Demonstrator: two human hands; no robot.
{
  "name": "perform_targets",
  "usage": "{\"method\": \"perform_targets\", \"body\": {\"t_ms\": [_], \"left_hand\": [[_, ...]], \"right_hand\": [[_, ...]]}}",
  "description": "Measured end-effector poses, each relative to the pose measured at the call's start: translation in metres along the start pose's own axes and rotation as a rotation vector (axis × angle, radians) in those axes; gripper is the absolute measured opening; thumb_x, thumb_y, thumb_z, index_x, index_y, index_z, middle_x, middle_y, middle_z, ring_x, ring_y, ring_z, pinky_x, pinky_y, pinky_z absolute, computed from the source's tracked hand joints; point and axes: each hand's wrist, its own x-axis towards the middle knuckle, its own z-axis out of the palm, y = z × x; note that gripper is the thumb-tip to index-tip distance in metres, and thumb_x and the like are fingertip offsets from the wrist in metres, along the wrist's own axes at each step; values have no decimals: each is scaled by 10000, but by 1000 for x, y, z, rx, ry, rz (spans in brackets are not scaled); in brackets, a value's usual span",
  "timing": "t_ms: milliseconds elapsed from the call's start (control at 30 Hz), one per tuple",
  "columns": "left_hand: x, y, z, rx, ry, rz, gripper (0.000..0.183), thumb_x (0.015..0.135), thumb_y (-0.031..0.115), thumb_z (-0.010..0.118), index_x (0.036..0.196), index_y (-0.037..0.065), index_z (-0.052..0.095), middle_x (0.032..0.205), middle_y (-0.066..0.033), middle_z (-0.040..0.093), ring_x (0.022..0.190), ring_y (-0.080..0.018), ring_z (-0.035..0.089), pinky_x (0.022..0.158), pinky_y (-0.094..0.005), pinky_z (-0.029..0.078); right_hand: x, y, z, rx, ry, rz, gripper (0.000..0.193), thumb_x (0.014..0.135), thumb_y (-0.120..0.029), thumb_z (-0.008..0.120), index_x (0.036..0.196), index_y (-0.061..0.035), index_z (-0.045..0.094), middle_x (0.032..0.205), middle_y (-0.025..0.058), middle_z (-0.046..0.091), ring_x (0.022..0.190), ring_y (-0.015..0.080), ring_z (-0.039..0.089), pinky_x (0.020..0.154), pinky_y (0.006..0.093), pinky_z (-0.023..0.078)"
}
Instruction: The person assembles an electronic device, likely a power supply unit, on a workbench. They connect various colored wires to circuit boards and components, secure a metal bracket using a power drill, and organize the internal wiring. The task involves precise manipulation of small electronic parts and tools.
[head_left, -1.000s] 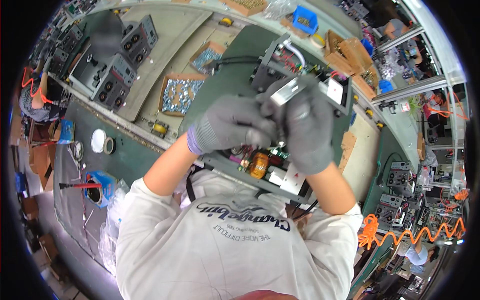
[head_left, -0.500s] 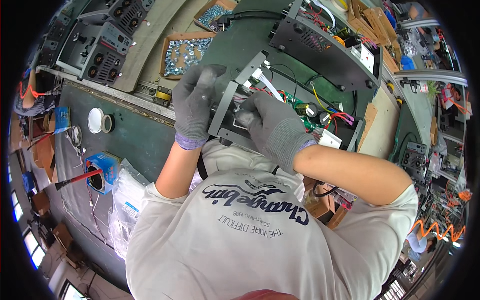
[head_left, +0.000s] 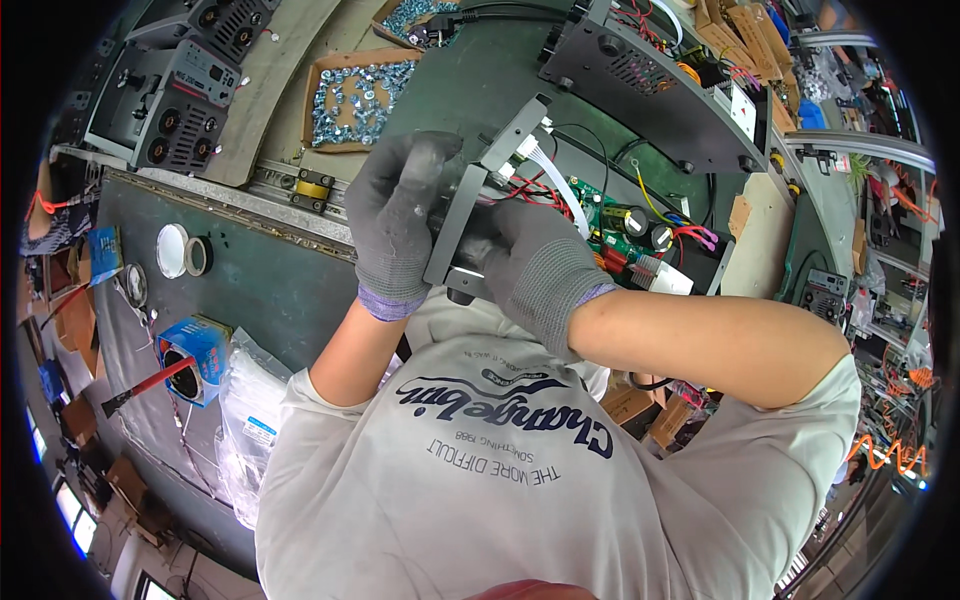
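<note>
Chassis (head_left: 712,262), lidless dark metal, lies under and to the right of the right-hand fingers; its end panel (head_left: 457,222) stands between the two hands. Left hand (head_left: 392,215): fingers curled at the panel's outer face, tips partly hidden, can't tell if they pinch anything. Right hand (head_left: 535,250): fingers bent inside, behind the panel, tips hidden, can't tell about a pinch there either.

Handling: sheet metal looks stiff, probably fairly heavy with the parts in it. Bare edges may be sharp and a bit slick under gloves. Fragile bits sit just right of the right-hand fingers: green circuit board (head_left: 612,246), capacitors (head_left: 627,220). White ribbon cable (head_left: 562,190) and red wires (head_left: 540,186) are soft, run right beside those fingers, could snag. Best hold: panel frame edges or chassis walls, never the board or leads.

Vs one second ago: both hands were together over the parts, right one with a shiny metal piece up; now they're split either side of the panel. Vs half a second ago: nearly same pose, left fingers look closer to the panel, right fingertips less visible.
</note>
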Motion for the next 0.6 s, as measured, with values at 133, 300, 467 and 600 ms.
{"method": "perform_targets", "body": {"t_ms": [133,300,467,600], "left_hand": [[2,-2,2,-39,12,-32,392,997,350,620,1086,-26,689,752,32,551,657,-40,481,590,-208,373],[-2,3,-2,-42,-3,-82,350,1004,333,624,1051,-7,696,881,-35,663,733,-65,579,649,-224,469],[-2,0,-3,-54,-13,-62,354,1003,329,624,1053,-15,693,876,-34,665,713,-56,573,629,-210,461],[-3,4,3,-43,11,-37,395,970,333,639,1095,-40,679,664,65,480,580,-15,416,530,-179,300]], "right_hand": [[-1,-3,-2,-29,52,-28,275,951,-85,594,1182,47,668,1079,196,734,980,283,716,889,358,559],[1,6,2,261,4,-34,230,950,-73,632,1141,37,696,1029,146,746,916,193,718,845,317,574],[6,11,4,365,-26,18,214,908,-160,711,1066,-24,759,978,141,756,892,239,713,865,352,551],[5,11,0,421,-66,32,208,905,-132,701,1067,-14,756,982,146,752,892,236,713,860,350,552]]}}
